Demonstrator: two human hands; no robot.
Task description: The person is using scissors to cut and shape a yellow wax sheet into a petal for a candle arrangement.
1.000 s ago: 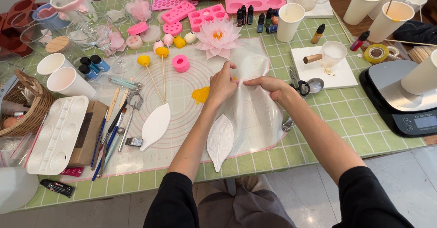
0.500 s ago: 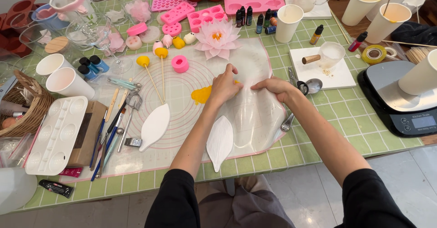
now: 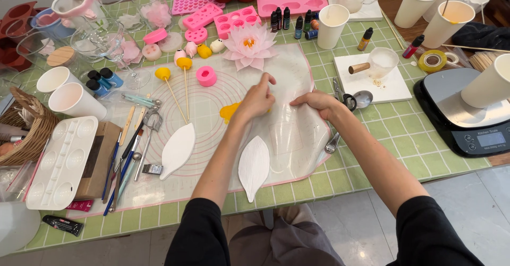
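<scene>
**A:** Stood right behind them for this one. Far left of the table there was a wicker basket (image 3: 24, 130), a white paint palette (image 3: 62, 161) and a scatter of brushes and modelling tools (image 3: 123, 154). Then a white leaf-shaped mould (image 3: 178, 150) lay on the round-marked silicone mat (image 3: 212, 98), with a second leaf-shaped mould (image 3: 254, 166) just below the hands.

**B:** And the hands themselves?

**A:** Both were on a translucent plastic sheet (image 3: 295, 136) spread over the right part of the mat. The left hand (image 3: 258, 100) had its fingers curled narrow, pinching the sheet's upper edge, right beside a yellow blob (image 3: 229, 112). The right hand (image 3: 317, 102) lay flatter, fingers loosely together, pressing the sheet near its right edge. Neither held a tool.

**B:** Anything look risky?

**A:** Yeah, I reckoned so. That pink lotus flower (image 3: 248, 46) sat just above the sheet's top edge, so a quick tug could've caught the petals. The blob looked soft, so the left wrist could've smeared it. Further right, a spoon (image 3: 348, 118) lay against the sheet's edge and a small glass bowl (image 3: 382, 62) sat on a white tile near the right forearm, easy to knock. The scale (image 3: 467, 120) with a paper cup (image 3: 491, 82) on it was well apart.
</scene>
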